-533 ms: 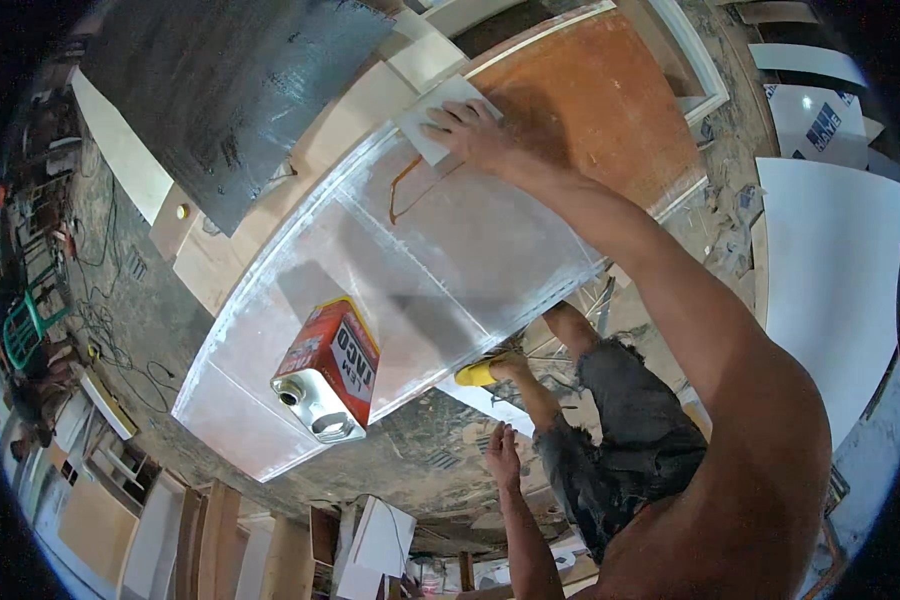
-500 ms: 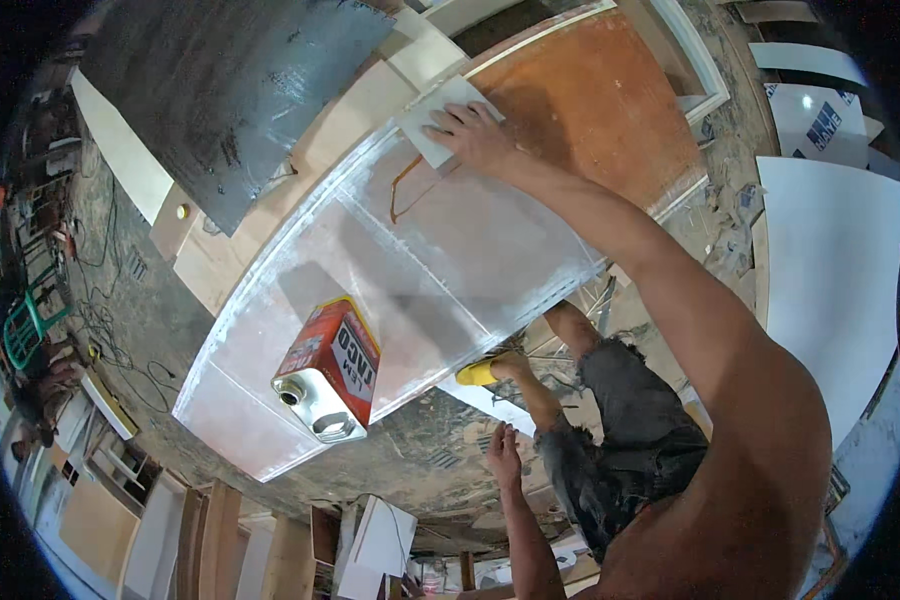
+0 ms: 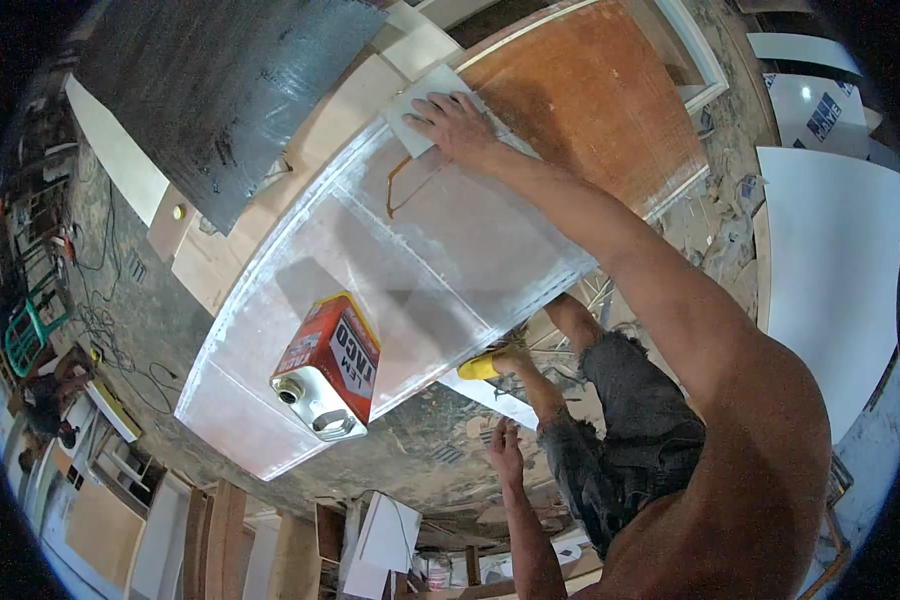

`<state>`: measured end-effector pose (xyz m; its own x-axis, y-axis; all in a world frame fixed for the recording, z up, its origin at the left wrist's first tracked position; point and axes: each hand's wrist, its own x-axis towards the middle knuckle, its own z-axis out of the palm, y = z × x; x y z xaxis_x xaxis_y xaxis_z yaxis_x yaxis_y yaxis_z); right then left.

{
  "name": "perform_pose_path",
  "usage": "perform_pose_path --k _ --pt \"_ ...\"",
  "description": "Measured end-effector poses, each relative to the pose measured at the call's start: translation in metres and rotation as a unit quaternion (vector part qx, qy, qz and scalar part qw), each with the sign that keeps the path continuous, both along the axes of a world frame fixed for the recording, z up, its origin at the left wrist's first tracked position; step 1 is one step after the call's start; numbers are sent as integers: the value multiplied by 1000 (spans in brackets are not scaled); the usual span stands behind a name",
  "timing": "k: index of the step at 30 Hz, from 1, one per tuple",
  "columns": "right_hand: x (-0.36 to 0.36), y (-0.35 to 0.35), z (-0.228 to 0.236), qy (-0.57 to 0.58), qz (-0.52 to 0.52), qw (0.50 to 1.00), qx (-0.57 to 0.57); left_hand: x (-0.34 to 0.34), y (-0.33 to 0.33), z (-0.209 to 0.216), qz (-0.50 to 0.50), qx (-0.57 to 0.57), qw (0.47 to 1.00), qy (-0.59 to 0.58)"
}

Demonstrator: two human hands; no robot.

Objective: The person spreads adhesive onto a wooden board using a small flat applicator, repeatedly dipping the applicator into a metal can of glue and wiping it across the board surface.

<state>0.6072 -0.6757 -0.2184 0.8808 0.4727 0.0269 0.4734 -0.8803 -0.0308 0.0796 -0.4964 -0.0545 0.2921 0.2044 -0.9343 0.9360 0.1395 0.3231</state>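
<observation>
Up at the far end of the whitened panel [image 3: 410,260], the right hand [image 3: 457,122] lies flat with fingers spread, pressing down on a pale rectangular sheet [image 3: 415,105] rather than gripping it; the sheet sits at the panel's far corner, overlapping its edge and touching the bare reddish-brown board [image 3: 590,100] beside it. A thin brown line of glue [image 3: 402,185] loops across the panel just below that hand. The left hand [image 3: 507,450] hangs low beside the person's dark shorts [image 3: 620,440], fingers loosely open and holding nothing, well apart from the panel. Near the panel's closer end a red and white rectangular metal can [image 3: 330,365] stands on the surface, its round opening uncapped, well apart from the sheet. A dark grey board [image 3: 220,90] lies beyond the panel's left side. A yellow sandal [image 3: 485,365] shows on the foot just under the panel's right edge, over a floor strewn with shavings.
</observation>
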Motion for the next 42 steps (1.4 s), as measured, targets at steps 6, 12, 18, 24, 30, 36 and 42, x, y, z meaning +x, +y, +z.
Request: perform_pose_path --k 6,12,18,24,30,36,42 --pt "-37 -4 9 50 22 998 33 -6 5 1 -13 20 1000 13" --pt "-173 -40 21 120 103 987 -3 -13 -1 -4 17 4 1000 16" --pt "-199 -49 94 361 68 928 64 2 -11 -9 42 -17 999 -14" --pt "34 -74 105 117 -224 963 92 -13 -12 -29 27 9 999 -21" --pt "83 -67 57 169 -178 968 45 -17 -30 -27 62 0 998 -4" --pt "49 -22 64 181 -11 983 -17 -50 -24 -39 17 8 1000 -18" --pt "-14 -87 65 236 39 971 -19 -73 -21 -59 48 -8 997 -66"
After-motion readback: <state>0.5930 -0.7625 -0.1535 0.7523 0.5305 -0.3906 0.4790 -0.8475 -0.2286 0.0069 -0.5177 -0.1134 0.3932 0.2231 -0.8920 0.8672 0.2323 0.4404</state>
